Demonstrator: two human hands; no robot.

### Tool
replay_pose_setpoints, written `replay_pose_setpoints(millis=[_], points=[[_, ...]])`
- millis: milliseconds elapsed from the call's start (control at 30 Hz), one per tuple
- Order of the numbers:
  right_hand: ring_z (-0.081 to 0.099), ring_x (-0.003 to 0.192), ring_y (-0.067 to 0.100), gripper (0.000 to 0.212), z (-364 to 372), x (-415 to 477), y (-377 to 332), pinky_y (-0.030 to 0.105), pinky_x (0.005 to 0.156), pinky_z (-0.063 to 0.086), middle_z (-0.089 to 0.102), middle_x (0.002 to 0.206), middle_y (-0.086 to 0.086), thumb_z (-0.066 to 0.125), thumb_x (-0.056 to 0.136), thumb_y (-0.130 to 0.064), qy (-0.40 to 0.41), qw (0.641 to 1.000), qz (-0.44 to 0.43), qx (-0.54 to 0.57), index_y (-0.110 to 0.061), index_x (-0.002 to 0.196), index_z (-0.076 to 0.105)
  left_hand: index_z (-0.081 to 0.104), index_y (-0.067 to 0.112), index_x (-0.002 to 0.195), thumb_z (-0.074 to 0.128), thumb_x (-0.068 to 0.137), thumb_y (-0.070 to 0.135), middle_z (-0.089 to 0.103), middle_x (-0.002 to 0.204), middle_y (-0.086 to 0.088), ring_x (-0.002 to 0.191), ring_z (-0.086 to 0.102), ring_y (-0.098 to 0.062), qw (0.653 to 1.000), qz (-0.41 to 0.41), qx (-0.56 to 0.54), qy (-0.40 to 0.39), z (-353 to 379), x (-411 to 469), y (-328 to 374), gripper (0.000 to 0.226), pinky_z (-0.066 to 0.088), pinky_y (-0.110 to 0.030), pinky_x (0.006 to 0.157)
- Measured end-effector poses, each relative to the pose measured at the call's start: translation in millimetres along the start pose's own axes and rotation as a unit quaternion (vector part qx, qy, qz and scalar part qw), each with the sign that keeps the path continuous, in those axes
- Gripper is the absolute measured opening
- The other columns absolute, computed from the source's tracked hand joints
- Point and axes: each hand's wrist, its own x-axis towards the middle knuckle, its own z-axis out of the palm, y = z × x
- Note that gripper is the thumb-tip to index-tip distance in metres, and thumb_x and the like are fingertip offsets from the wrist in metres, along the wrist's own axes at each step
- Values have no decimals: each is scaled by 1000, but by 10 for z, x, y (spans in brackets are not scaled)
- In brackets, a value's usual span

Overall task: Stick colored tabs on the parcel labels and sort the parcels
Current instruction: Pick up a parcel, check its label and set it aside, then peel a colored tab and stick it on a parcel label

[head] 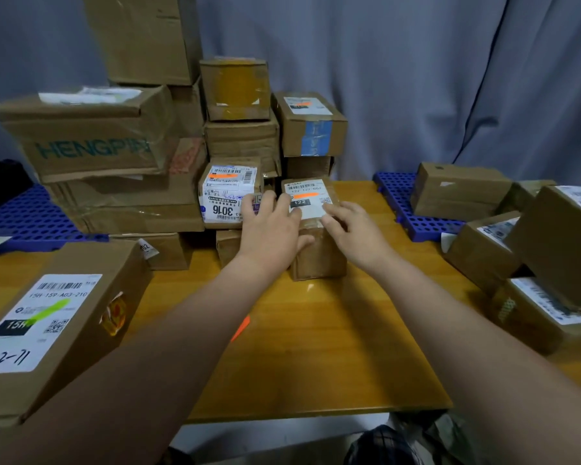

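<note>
Close by, a big box [64, 317] is marked with a green tab [49, 310]. On the table [316, 347], a small parcel [319, 253] with an orange tab [304, 195] is touched by the left hand [272, 229] and right hand [353, 229], fingers flat. More parcels [537, 317] on the right seem to be left without tabs

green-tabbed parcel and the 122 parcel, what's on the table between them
Head view: a loose orange tab on the wooden table, partly hidden by the left forearm.
</note>
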Motion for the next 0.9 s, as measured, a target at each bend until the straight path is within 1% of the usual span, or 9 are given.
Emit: replay_pose_setpoints(millis=[100,233,367,500,567,633,733,800,900], points=[[24,142,20,43,63,130,34,29,113,18,34,152,11,43,101,-32,-9,1000,1,16,-17,142,45,47,16,135,36,93,59,40,140,-6,135,27,-29,1000,-7,29,-7,53,85,20,61,10,-55,112],[25,142,20,42,169,248,43,29,113,18,37,150,12,42,102,-26,-2,999,-7,40,-13,141,45,47,14,134,35,94,58,41,140,-7,138,26,-29,998,-13,69,-4,122,153,11,61,2,-59,114],[37,135,21,42,196,258,78,32,112,28,44,145,9,46,100,-29,9,999,-4,46,-15,140,47,54,18,129,35,89,64,53,130,-2,130,40,-26,994,-13,105,21,176,123,8,64,11,-58,113],[42,129,23,48,62,166,24,41,107,37,47,142,3,46,98,-39,48,998,-23,-15,-22,142,42,55,13,128,20,86,64,53,128,-6,129,38,-29,997,-12,72,32,89,150,-16,76,2,-60,113],[40,131,24,50,-69,82,-29,41,107,37,46,143,4,44,99,-41,67,997,-33,-29,-21,144,37,57,14,128,14,85,64,57,124,-7,125,44,-30,996,-15,69,45,-14,159,-7,79,11,-62,112],[40,131,25,50,-238,-26,-72,39,106,36,46,142,6,46,98,-39,78,995,-37,-48,-19,144,38,62,16,121,17,85,63,61,117,-8,118,50,-31,997,5,49,65,-120,173,51,75,18,-63,110],[41,129,27,48,-567,-218,-88,41,104,37,48,139,7,50,97,-34,107,988,-47,-96,-18,141,41,68,15,106,29,85,58,63,109,-9,112,52,-32,994,29,9,103,-328,208,253,62,22,-62,108],[43,125,28,45,-853,-363,-53,41,101,38,50,136,7,52,95,-31,137,980,-49,-136,-17,138,45,67,15,108,39,87,54,61,113,-10,115,49,-33,992,36,-44,109,-467,221,496,52,19,-61,108],[48,118,31,39,-1327,-633,96,40,96,38,55,129,9,53,93,-29,183,958,-37,-217,-16,129,52,64,16,114,44,87,52,59,116,-9,118,47,-33,983,58,-112,130,-656,214,949,49,19,-59,108]])
